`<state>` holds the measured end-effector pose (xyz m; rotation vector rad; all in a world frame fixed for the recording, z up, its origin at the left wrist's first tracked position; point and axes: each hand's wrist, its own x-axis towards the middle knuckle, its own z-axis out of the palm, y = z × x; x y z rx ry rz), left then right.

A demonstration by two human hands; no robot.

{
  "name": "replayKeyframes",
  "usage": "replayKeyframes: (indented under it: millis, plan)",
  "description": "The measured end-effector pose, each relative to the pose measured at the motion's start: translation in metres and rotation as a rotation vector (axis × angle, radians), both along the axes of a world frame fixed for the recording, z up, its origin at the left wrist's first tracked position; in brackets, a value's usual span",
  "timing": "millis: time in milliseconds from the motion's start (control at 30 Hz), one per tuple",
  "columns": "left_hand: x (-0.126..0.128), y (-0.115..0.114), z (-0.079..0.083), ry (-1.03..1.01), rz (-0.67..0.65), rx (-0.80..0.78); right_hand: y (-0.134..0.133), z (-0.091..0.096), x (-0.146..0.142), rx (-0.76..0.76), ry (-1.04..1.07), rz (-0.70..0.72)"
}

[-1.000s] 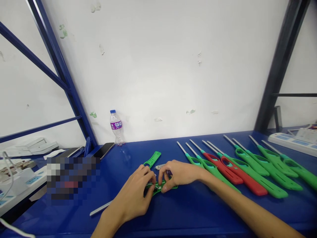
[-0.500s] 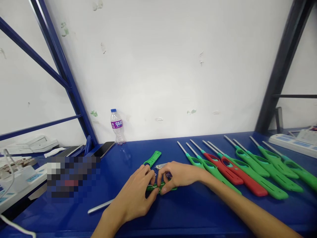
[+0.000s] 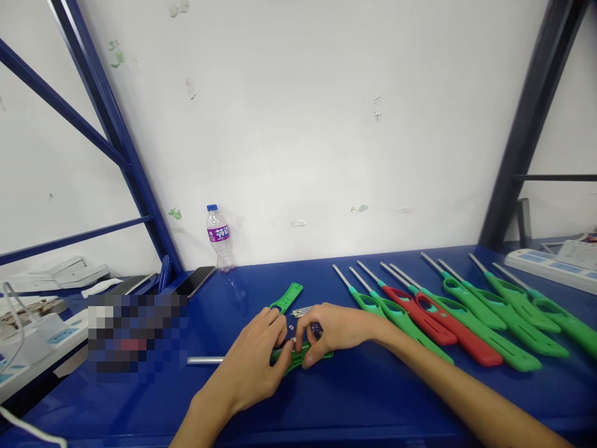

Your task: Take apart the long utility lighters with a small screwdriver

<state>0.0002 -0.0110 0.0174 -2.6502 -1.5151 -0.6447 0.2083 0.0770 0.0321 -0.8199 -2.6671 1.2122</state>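
Two bare hands meet over a green casing at the near middle of the bench. The left hand appears to pinch it between thumb and fingers; the right hand curls its fingertips over its right part, though whether they pinch anything is hidden. A metal tube juts left from beneath the left hand. Just beyond lie a green shell piece and small metal parts. If the left thumb slipped, the casing could tilt; a stray right knuckle could scatter those parts.
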Motion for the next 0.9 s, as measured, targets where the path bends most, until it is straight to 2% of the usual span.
replayKeyframes:
  millis: [267, 367, 533, 667, 800, 900]
  plan:
    - [-0.006, 0.007, 0.005, -0.045, 0.054, 0.03, -0.001, 0.001, 0.0, 0.015, -0.001, 0.0]
    - [-0.023, 0.004, 0.014, -0.044, 0.118, -0.012, -0.002, 0.003, 0.001, -0.005, -0.003, -0.015]
    - [-0.068, -0.013, 0.028, -0.063, 0.23, -0.178, -0.004, 0.006, 0.002, -0.009, -0.012, -0.008]
    - [-0.088, -0.016, 0.023, -0.07, 0.185, -0.279, -0.004, 0.007, 0.002, -0.019, -0.009, -0.01]
    - [-0.086, -0.006, 0.015, -0.082, 0.153, -0.375, -0.003, 0.005, 0.001, -0.03, 0.033, -0.002]
    - [-0.085, 0.0, 0.018, -0.102, 0.14, -0.354, -0.001, 0.003, 0.0, -0.032, 0.045, -0.002]
